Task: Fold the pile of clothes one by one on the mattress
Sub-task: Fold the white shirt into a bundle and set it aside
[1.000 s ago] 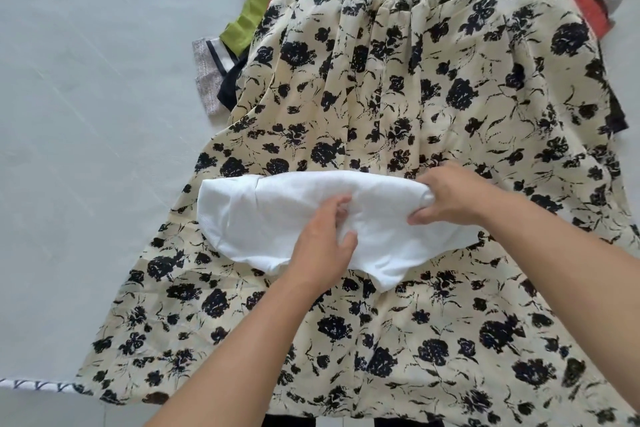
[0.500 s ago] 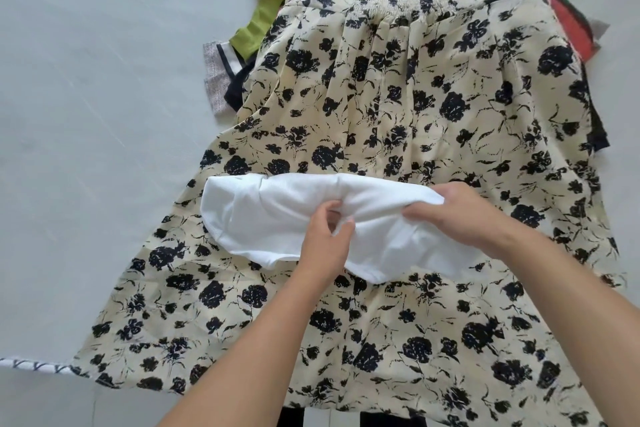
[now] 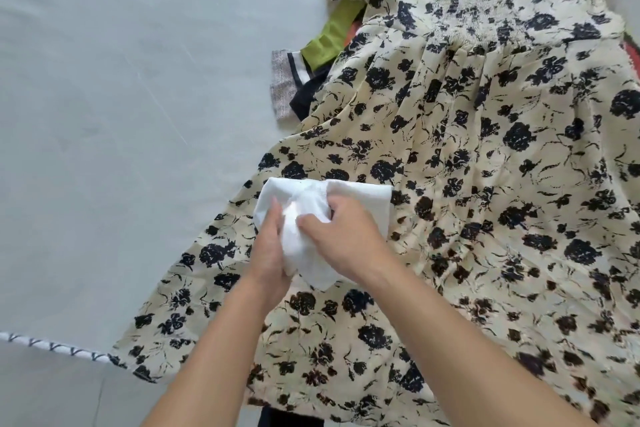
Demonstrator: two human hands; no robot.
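A small white garment (image 3: 360, 198) lies folded over on a cream dress with black flowers (image 3: 485, 156), which is spread across the grey mattress (image 3: 121, 97). My left hand (image 3: 268, 250) holds the garment's left side, fingers pointing up along it. My right hand (image 3: 341, 239) grips its bunched middle from the right, fingers curled into the cloth. The two hands are close together, with white fabric between them. The garment's lower tip (image 3: 320, 279) sticks out below my hands.
More clothes poke out from under the dress at its upper left: a lime green piece (image 3: 329, 42), a striped grey-and-white piece (image 3: 285, 83) and a dark one. A red cloth edge (image 3: 633, 55) shows at the far right. The mattress edge has white patterned trim (image 3: 52, 347).
My right hand has carried the garment's right end leftward over the middle, so the white piece is now about half as wide. My left hand stays on it. The view has shifted left.
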